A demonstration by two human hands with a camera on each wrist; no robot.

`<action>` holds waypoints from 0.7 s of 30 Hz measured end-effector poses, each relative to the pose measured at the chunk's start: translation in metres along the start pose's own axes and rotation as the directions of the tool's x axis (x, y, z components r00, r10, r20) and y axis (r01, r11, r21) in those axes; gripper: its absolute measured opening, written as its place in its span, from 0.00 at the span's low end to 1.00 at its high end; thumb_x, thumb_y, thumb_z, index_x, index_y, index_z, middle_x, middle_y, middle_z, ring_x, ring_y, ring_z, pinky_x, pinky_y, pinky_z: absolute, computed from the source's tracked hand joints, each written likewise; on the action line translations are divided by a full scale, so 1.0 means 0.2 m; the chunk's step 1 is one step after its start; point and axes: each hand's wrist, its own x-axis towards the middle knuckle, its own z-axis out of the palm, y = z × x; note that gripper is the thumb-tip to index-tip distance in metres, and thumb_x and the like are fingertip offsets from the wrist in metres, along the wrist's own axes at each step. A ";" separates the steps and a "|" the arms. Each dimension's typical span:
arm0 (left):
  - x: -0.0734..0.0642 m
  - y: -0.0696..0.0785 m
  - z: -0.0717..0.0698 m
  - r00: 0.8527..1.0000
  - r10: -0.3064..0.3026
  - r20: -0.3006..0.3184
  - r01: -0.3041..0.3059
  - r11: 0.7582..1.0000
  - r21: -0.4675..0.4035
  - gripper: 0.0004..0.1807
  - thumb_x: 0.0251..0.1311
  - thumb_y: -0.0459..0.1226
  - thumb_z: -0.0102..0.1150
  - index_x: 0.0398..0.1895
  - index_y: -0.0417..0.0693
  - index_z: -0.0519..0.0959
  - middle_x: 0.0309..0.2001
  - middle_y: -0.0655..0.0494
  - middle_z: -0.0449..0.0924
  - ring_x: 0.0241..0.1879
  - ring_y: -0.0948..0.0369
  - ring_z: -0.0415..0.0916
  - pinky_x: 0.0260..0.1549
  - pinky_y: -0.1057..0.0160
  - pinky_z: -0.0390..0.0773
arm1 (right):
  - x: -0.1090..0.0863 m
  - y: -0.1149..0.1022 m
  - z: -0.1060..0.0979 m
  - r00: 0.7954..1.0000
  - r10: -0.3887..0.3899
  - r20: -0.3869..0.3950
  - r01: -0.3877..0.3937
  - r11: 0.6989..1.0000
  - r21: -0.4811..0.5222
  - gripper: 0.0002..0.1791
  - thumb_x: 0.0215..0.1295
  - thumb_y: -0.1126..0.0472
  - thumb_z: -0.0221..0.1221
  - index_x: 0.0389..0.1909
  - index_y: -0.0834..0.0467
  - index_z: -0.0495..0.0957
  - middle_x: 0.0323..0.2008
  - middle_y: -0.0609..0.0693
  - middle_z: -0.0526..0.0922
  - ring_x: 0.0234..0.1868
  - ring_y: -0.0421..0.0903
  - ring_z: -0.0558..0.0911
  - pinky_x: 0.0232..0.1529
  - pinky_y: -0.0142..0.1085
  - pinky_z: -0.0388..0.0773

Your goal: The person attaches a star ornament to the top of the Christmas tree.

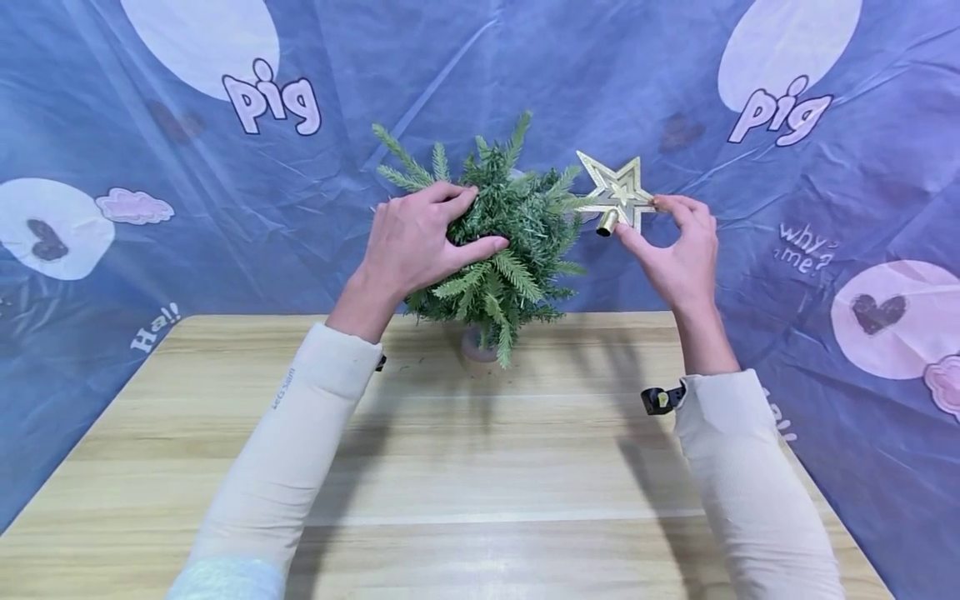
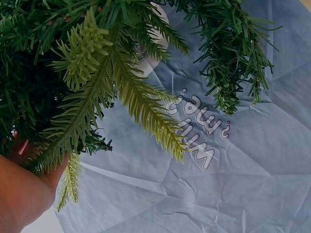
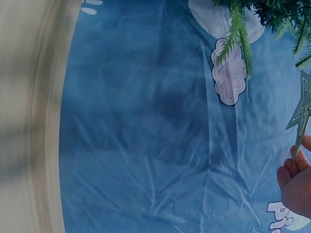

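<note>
A small artificial Christmas tree (image 1: 525,208) stands on the table on a round pale base (image 1: 480,343). My left hand (image 1: 420,237) holds the tree's upper left, its thumb and bent index finger among the branches; the other fingertips are hidden. In the left wrist view, green sprigs (image 2: 141,97) cover most of that hand (image 2: 29,194). To the right of the tree, my right hand (image 1: 682,246) pinches a gold star tree topper (image 1: 618,193) by its right side. The topper's short tube (image 1: 607,222) points down, and its left point meets the outer needles.
The light wooden table (image 1: 480,483) stretches toward me from the tree. Behind it hangs a wrinkled blue cloth (image 1: 360,67) with printed words and pale shapes. Each wrist wears a dark camera strap, the right one (image 1: 662,400) showing more.
</note>
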 end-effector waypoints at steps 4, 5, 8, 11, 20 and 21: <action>0.00 0.00 0.01 1.000 -0.002 0.008 0.002 1.000 0.002 0.45 0.56 0.73 0.56 0.66 0.52 0.78 0.61 0.55 0.80 0.39 0.49 0.84 0.22 0.55 0.78 | 0.00 -0.02 0.02 1.000 0.002 0.000 -0.002 1.000 0.015 0.35 0.53 0.49 0.74 0.60 0.62 0.81 0.59 0.57 0.76 0.61 0.52 0.69 0.64 0.41 0.60; 0.00 0.00 0.01 1.000 -0.003 0.011 0.003 1.000 0.000 0.45 0.56 0.73 0.56 0.67 0.52 0.78 0.61 0.55 0.80 0.39 0.50 0.84 0.22 0.55 0.77 | 0.01 -0.03 0.02 1.000 0.003 -0.002 -0.003 1.000 0.018 0.35 0.53 0.49 0.74 0.60 0.62 0.81 0.59 0.56 0.76 0.61 0.51 0.69 0.64 0.41 0.60; 0.01 0.00 0.01 1.000 -0.007 0.021 0.007 1.000 0.000 0.46 0.57 0.73 0.55 0.67 0.52 0.78 0.62 0.55 0.79 0.38 0.50 0.84 0.23 0.56 0.77 | 0.01 -0.05 0.04 1.000 0.002 -0.004 -0.002 1.000 0.026 0.35 0.53 0.49 0.74 0.60 0.62 0.81 0.60 0.56 0.76 0.62 0.51 0.69 0.64 0.41 0.59; 0.01 -0.01 0.01 1.000 -0.012 0.019 0.012 1.000 0.000 0.45 0.56 0.73 0.55 0.67 0.52 0.78 0.62 0.55 0.80 0.38 0.50 0.84 0.23 0.55 0.77 | 0.02 -0.07 0.05 1.000 0.000 -0.007 0.000 1.000 0.030 0.36 0.53 0.47 0.74 0.61 0.62 0.80 0.60 0.55 0.76 0.62 0.50 0.69 0.64 0.41 0.60; -0.01 -0.01 0.01 1.000 -0.010 0.012 0.010 1.000 0.010 0.46 0.56 0.74 0.55 0.67 0.53 0.78 0.61 0.56 0.80 0.39 0.50 0.84 0.24 0.55 0.78 | 0.03 -0.10 0.08 0.999 -0.013 -0.052 0.015 0.998 0.053 0.36 0.52 0.47 0.73 0.61 0.61 0.81 0.60 0.55 0.75 0.60 0.48 0.69 0.62 0.39 0.61; -0.01 -0.01 0.01 1.000 -0.007 0.008 0.007 1.000 0.009 0.46 0.56 0.74 0.55 0.67 0.53 0.78 0.61 0.56 0.80 0.39 0.50 0.84 0.24 0.55 0.78 | 0.04 -0.10 0.08 0.998 -0.018 -0.061 0.022 0.998 0.060 0.36 0.52 0.47 0.74 0.60 0.61 0.81 0.59 0.55 0.75 0.60 0.48 0.69 0.62 0.38 0.61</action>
